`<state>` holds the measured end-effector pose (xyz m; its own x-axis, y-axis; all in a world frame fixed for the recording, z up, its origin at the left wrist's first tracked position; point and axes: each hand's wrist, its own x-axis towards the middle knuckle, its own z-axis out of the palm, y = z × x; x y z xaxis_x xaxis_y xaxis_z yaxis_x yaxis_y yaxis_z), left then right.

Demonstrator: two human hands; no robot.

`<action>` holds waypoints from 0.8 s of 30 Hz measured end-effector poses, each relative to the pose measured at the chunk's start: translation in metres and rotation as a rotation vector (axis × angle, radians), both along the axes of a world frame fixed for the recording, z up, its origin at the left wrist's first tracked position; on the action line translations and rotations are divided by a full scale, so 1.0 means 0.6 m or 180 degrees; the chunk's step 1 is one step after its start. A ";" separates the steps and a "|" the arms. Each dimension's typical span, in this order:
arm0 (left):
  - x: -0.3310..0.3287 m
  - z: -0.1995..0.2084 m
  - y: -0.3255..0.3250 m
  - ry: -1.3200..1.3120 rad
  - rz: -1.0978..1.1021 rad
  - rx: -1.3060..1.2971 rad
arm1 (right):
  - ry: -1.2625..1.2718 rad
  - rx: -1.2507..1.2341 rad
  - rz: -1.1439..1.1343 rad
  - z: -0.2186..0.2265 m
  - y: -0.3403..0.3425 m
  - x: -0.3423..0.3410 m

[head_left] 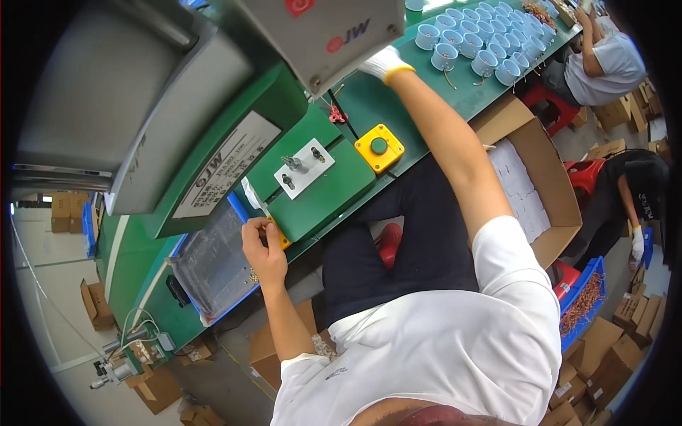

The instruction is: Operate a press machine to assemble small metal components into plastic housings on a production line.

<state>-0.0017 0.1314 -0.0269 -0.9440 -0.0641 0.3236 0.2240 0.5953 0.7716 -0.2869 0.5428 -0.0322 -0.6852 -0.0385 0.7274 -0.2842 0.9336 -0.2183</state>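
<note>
My left hand (264, 252) is bare, with its fingers curled at a yellow button box (278, 233) on the left side of the green press bed (305, 206). The hand covers most of that box. My right hand (388, 62), in a white glove with a yellow cuff, reaches across the bench. Its fingers are hidden behind the grey machine housing (334, 42). Between my arms, a metal fixture plate (304, 169) with bolts and a centre pin sits on the bed. A second yellow box (379, 148) with a green button stands to its right.
Several light-blue cups (470, 44) stand at the far right of the green bench. A blue-rimmed tray (213, 259) lies left of the press. At my right is an open cardboard box (558, 181) with white pieces. Two other people (607, 60) sit at the right. Small red parts (337, 113) lie behind the bed.
</note>
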 end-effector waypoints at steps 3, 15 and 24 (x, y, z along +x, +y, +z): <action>-0.005 0.005 0.008 -0.0009 -0.0016 0.0065 | 0.0392 -0.0156 -0.0760 0.033 0.079 0.125; -0.017 0.006 0.014 0.0131 -0.0074 0.0078 | 0.0257 -0.2342 0.1499 0.083 -0.107 0.403; -0.007 0.007 0.008 0.0174 -0.0186 0.0026 | 0.0236 -0.1601 0.1107 0.129 -0.295 0.365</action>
<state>-0.0060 0.1360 -0.0226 -0.9272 -0.0121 0.3743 0.3001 0.5738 0.7620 -0.0678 0.3659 0.0449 -0.6410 0.1096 0.7597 -0.5849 0.5712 -0.5759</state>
